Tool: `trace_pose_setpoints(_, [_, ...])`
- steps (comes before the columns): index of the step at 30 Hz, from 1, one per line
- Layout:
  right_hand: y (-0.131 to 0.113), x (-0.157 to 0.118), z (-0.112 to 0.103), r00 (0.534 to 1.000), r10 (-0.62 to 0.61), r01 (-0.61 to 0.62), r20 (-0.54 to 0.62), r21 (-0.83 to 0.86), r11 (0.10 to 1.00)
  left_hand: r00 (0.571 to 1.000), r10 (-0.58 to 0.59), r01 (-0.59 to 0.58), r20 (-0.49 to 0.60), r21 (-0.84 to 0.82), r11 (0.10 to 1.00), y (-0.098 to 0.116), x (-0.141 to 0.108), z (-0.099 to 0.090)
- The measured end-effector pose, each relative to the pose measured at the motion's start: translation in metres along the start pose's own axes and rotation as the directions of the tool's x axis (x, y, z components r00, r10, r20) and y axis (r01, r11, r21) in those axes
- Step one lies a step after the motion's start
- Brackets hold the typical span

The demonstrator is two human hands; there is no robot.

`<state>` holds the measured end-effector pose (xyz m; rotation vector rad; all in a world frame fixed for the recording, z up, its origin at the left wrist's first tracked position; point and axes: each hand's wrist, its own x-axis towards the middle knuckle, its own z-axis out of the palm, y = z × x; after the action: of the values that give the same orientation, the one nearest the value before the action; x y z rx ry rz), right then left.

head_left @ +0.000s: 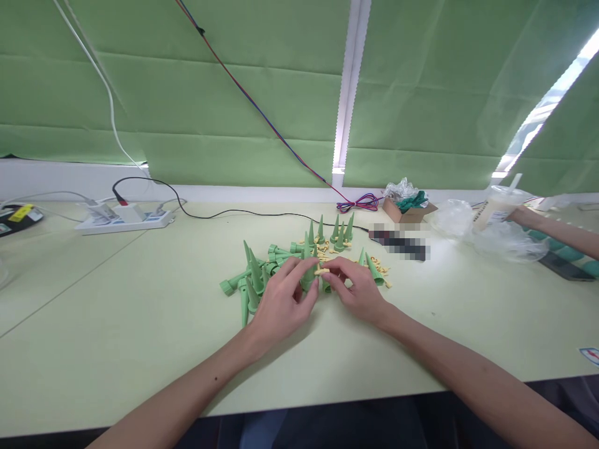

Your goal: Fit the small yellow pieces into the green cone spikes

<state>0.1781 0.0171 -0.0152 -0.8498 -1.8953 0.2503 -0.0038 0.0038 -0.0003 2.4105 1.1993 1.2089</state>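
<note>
My left hand has its fingers wrapped round a green cone that stands upright at the middle of the pile. In the pinched fingers of my right hand is a small yellow piece, held against the side of that cone. More green cones lie and stand to the left of my left hand. Behind my hands several cones stand upright. Small yellow pieces are scattered beside and behind my right hand.
A power strip with cables sits at the back left. Back right are a cardboard box, a drink cup in clear plastic, and a phone. Another person's arm reaches in from the right.
</note>
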Motion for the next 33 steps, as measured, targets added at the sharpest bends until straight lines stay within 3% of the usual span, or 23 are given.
trace_pose_setpoints(25, [0.0074, -0.0017, 0.0028, 0.994, 0.083, -0.082, 0.076, -0.023, 0.996, 0.999, -0.005, 0.009, 0.052, -0.067, 0.998, 0.0004, -0.0013, 0.0014])
trace_pose_setpoints(33, [0.0014, -0.0007, 0.0003, 0.986, 0.135, -0.135, 0.094, -0.012, 0.991, 1.0, 0.009, -0.009, 0.005, -0.025, 1.0, 0.0005, -0.0005, -0.0003])
